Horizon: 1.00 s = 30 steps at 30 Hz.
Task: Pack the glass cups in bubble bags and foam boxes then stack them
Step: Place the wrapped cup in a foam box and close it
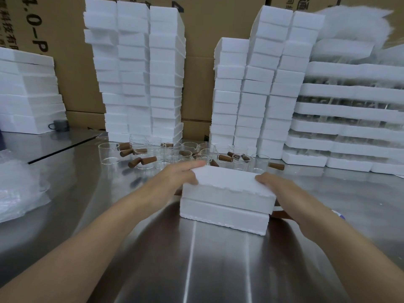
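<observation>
A white foam box (227, 200), made of two halves with the upper half as a lid, sits on the steel table (196, 259) in front of me. My left hand (175, 178) holds its left end, with fingers lying along the lid's far edge. My right hand (273, 182) grips the lid's right end. What is inside the box is hidden. Behind it stand several clear glass cups (153, 154) with brown wooden handles.
Tall stacks of foam boxes (144, 79) rise at the back left and another set of foam stacks (253, 95) at the back right. Foam trays holding glasses (349, 119) fill the right. Bubble bags (17, 189) lie at left. Cardboard cartons (201, 62) form the back wall.
</observation>
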Tool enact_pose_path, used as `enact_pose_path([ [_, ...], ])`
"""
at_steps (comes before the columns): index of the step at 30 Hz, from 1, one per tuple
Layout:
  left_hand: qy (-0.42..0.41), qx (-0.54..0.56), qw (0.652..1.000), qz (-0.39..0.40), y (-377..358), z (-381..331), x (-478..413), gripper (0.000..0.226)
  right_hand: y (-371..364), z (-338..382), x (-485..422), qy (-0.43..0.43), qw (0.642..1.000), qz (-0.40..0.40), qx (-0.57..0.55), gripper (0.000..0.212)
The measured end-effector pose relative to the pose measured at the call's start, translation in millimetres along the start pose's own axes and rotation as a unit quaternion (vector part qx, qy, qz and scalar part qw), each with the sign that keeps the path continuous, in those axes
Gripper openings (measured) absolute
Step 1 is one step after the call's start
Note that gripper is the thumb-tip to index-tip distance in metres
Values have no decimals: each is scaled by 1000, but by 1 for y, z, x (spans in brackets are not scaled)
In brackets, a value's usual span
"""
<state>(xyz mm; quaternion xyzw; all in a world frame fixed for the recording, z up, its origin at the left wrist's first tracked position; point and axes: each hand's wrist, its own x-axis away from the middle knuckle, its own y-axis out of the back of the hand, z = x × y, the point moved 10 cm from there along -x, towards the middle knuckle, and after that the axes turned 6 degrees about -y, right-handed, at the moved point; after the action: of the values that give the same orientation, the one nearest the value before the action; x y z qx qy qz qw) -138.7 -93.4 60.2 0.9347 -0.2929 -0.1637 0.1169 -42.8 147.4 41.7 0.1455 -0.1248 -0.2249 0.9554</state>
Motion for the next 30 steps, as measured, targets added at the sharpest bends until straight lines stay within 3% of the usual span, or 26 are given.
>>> enact_pose_path([
  [4,-8,-2,1000,21,-7,4,2,36,0,-2,-12,14,1000,0,-20,26],
  [9,-8,11,1000,22,-12,9,1,38,2,-5,-28,18,1000,-3,6,35],
  [12,-14,5,1000,14,-10,8,0,37,0,-10,-21,38,999,26,-23,30],
  [16,-8,-16,1000,17,-12,15,-2,36,-1,-3,-22,34,999,1,-32,29],
  [18,4,-13,1000,22,-12,19,-4,43,-2,-2,-21,38,999,10,-24,27],
  [21,48,-31,998,1,-9,34,-7,73,-6,-3,-19,25,998,23,-43,28],
  [25,79,10,996,-46,-11,43,-8,39,-9,-5,-5,56,992,82,-73,40],
  [30,72,97,988,-94,-19,27,-2,40,-4,-8,-1,33,988,106,-104,38],
])
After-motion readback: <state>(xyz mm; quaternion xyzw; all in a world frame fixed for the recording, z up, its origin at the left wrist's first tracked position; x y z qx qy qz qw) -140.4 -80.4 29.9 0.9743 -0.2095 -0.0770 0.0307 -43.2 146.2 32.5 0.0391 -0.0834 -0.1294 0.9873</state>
